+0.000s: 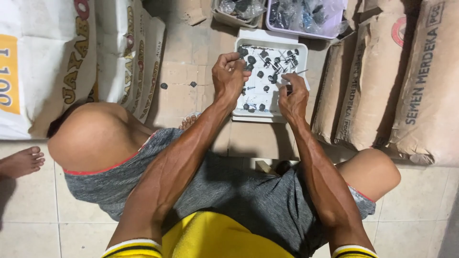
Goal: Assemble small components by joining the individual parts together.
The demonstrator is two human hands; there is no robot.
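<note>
From the head view I see my left hand (229,74) pinching a small dark piece over the white rectangular plastic tray (267,107) of dark screws (267,62); my right hand (292,98) grips a thin nail at its right edge.

So there's a shallow white rectangular tray (267,37) on the tiled floor, with small dark round-headed screws (267,62) scattered in it. They're thickest along the tray's far edge and far-right corner, with a few loose near the near edge. Some lie flat, thin shanks pointing every which way. One screw (289,89) is pinched over the right edge, too small to make out.
</note>
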